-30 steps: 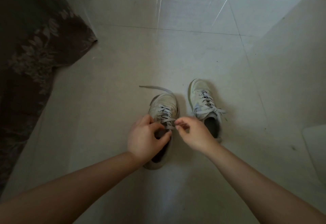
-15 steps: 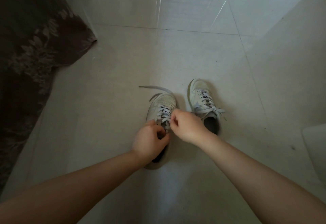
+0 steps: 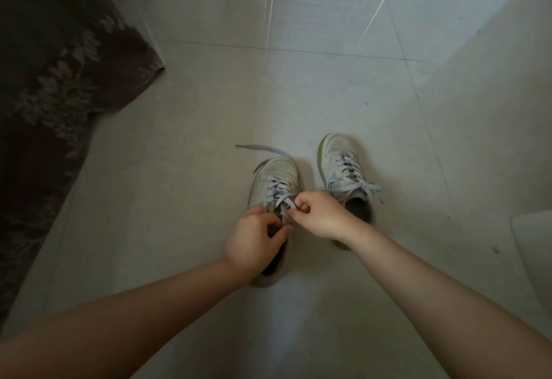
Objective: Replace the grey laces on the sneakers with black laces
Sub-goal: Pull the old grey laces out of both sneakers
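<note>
L hand (image 3: pixel 254 238) grips left sneaker (image 3: pixel 273 187) tongue to steady; R hand (image 3: pixel 318 214) pinches grey lace (image 3: pixel 279 195), prob. unthreading eyelets. Right sneaker (image 3: pixel 343 169) untouched, tied.

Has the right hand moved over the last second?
Yes. The right hand has shifted forward along the left sneaker, toward its toe, pinching the grey lace.

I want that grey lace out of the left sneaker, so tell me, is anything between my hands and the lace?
Nothing visible is in the way. The right hand already pinches the grey lace over the left sneaker, and the left hand rests on that shoe's tongue area. The right sneaker stands apart, its lace tied.
</note>
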### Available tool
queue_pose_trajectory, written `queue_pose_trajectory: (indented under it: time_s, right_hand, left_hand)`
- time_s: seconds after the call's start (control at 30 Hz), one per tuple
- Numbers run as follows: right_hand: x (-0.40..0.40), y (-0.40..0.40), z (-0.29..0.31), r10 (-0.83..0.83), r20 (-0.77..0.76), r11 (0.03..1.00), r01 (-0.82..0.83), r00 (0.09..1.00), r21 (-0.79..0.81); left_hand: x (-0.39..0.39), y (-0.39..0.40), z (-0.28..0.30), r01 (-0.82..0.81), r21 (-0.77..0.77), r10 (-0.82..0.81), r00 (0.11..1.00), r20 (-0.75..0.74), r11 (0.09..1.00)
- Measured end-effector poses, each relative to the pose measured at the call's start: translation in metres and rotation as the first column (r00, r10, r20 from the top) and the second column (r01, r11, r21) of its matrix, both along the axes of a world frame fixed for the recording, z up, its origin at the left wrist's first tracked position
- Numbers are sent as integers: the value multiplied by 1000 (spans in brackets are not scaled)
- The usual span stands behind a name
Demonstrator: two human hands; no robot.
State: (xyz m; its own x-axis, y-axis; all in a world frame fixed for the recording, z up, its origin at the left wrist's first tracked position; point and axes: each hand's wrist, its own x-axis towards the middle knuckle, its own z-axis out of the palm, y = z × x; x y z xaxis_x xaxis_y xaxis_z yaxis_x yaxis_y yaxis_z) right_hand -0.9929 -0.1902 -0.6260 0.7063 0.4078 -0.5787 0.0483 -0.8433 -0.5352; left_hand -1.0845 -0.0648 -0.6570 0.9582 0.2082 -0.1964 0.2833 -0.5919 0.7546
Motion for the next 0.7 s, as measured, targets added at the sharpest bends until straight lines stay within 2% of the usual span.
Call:
queue_pose_trajectory:
  time_s: [0.03,0.07,0.13,0.17,0.2,0.23,0.27,0.3,0.33,0.4,0.47,0.5,0.53,0.6,0.63,0.67,0.7]
  right_hand:
    - [4,-2,3,64,84,997,-62,994,-35]
    - [8,-3,5,150,239,986,-127,959,-112]
    - [11,-6,4,296,567,952,-190,769,-240]
    - [8,-7,-1,264,638,964,-177,723,-199]
    - [4,-8,-4,179,633,984,-138,753,-114]
    - [1,-8,-5,50,545,998,-60,837,2]
    - [-1,-10,-8,-61,379,997,41,923,62]
    - [-3,-11,-11,-117,206,992,107,972,61]
    - [-5,-12,-13,-135,97,990,131,986,47]
    - [-9,-11,-16,-172,32,982,169,985,81]
    - [-8,-8,-12,-184,68,978,176,981,112]
    - [-5,-8,-9,-155,134,985,143,979,95]
    - [-1,-9,-5,-108,243,994,97,964,56]
    - [7,-9,4,-23,476,1000,27,879,-2]
    - [10,-9,6,-42,526,999,37,849,19]
    - [11,-8,6,-96,501,995,73,860,65]
    - [10,-7,4,-160,409,986,123,898,116]
  left_hand:
    - [-1,0,0,2,3,-2,1000,1,1000]
    - [-1,-1,0,4,1,-4,1000,6,1000]
    - [1,-1,0,5,-19,-5,1000,19,1000]
    - [2,-1,1,9,-23,-9,1000,21,1000]
    - [4,-1,1,14,-19,-13,1000,18,1000]
    - [5,-1,1,16,-14,-16,1000,16,1000]
    - [5,-1,0,16,-15,-15,1000,17,1000]
    - [5,-1,0,13,-19,-13,1000,22,1000]
    - [6,-1,0,11,-23,-10,1000,27,1000]
    - [6,-1,0,9,-25,-8,999,35,1000]
    - [6,-1,-1,14,-20,-13,999,43,1000]
    - [6,0,-2,16,-20,-15,999,48,1000]
    - [6,0,-3,15,-21,-14,999,52,1000]
    - [5,0,-3,5,-20,-3,998,58,1000]
    - [4,0,-3,0,-20,1,998,60,1000]
    - [5,0,-4,-3,-21,4,998,58,1000]
    - [4,0,-4,-2,-21,2,999,47,1000]
